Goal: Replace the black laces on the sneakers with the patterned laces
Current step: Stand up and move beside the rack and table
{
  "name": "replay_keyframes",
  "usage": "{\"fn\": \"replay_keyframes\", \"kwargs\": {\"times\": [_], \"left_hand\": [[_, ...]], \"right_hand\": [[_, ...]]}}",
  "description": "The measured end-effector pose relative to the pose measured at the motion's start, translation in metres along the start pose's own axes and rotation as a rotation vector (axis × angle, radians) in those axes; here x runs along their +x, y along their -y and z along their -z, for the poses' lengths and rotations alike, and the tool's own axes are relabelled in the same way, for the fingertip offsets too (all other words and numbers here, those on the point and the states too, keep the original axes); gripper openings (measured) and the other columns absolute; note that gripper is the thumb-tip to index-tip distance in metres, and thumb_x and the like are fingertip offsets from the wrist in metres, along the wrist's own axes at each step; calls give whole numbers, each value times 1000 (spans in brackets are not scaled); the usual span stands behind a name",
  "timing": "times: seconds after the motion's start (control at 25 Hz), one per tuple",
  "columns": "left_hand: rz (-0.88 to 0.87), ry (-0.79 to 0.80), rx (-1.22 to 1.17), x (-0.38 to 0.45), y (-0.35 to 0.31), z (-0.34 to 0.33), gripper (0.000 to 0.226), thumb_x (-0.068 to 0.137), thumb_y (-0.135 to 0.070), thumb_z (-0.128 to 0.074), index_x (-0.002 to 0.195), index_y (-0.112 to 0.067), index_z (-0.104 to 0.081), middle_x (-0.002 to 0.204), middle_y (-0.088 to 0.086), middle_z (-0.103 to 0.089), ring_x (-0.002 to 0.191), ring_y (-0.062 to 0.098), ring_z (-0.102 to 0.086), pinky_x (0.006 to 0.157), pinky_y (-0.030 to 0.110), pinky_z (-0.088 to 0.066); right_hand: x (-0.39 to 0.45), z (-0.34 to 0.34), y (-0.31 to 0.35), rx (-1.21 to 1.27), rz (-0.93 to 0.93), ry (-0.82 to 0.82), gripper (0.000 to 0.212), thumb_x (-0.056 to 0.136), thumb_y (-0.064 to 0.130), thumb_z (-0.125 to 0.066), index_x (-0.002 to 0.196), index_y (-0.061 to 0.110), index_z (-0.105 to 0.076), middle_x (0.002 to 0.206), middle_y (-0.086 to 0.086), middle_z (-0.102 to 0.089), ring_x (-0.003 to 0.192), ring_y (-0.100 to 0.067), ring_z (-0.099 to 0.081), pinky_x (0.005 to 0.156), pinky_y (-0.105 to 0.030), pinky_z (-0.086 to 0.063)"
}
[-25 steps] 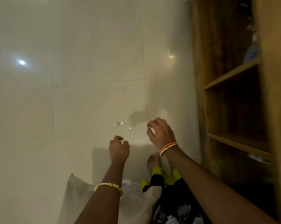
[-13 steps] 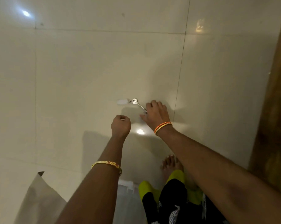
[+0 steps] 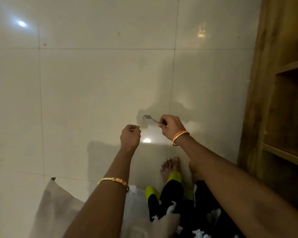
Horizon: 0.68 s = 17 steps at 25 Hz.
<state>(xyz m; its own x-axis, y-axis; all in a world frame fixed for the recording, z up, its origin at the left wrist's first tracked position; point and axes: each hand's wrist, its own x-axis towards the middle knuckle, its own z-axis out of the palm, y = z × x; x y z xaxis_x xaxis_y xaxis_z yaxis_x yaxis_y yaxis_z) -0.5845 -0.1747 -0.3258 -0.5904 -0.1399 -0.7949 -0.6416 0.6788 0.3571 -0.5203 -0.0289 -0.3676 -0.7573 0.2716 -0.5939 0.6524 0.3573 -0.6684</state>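
Two hands working: right hand (image 3: 170,126) is pinching a small key (image 3: 150,118), left hand (image 3: 130,135) is curling around something tiny. No sneakers showing; I'd be fetching them first.

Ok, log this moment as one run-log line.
right hand: pinches key above floor | left hand: curled, contents unclear | sneakers, laces: not visible

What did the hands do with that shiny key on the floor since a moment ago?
The right hand reached down to the key on the tiled floor, pinched its end and now holds it up. The small white bit that lay beside it no longer shows. The left hand stayed curled close by, its fingers hidden.
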Motion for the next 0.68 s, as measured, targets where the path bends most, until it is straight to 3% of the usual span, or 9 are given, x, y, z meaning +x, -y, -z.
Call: {"fn": "replay_keyframes", "kwargs": {"times": [0.12,0.24,0.4,0.56,0.68], "left_hand": [[-124,-47,-95,-61,-47,1,15,97,-16,-43,107,-20,-53,106,4,-61,82,17,-59,78,38,-51],[-250,23,-207,-138,-105,0,15,100,-18,-41,110,-21,-51,109,2,-58,86,14,-59,72,33,-49],[-395,171,-229,-244,-175,-13,17,101,-19,-41,112,-19,-53,107,2,-62,84,15,-63,67,28,-50],[-553,320,-155,-335,-215,-42,20,101,-16,-40,101,-15,-60,92,0,-68,71,9,-63,62,25,-48],[-658,446,-36,-395,-224,-75,23,101,-13,-41,95,-10,-63,82,-1,-68,65,4,-63,58,20,-49]], "right_hand": [[-53,61,26,180,94,-90,4,83,-2,-60,83,1,-59,84,-11,-60,82,-28,-57,71,-31,-46],[-124,135,63,411,101,-199,11,82,-3,-63,82,8,-64,103,-1,-60,96,-13,-57,75,-15,-46],[-229,226,96,795,74,-260,29,79,-2,-68,68,22,-57,130,11,-57,124,-1,-49,97,-28,-46],[-323,293,100,998,236,-377,23,76,8,-69,68,21,-52,133,4,-57,136,-11,-38,109,-29,-36],[-385,326,79,1148,321,-509,22,75,27,-74,68,24,-54,124,-3,-64,136,-22,-40,113,-39,-31]]}}
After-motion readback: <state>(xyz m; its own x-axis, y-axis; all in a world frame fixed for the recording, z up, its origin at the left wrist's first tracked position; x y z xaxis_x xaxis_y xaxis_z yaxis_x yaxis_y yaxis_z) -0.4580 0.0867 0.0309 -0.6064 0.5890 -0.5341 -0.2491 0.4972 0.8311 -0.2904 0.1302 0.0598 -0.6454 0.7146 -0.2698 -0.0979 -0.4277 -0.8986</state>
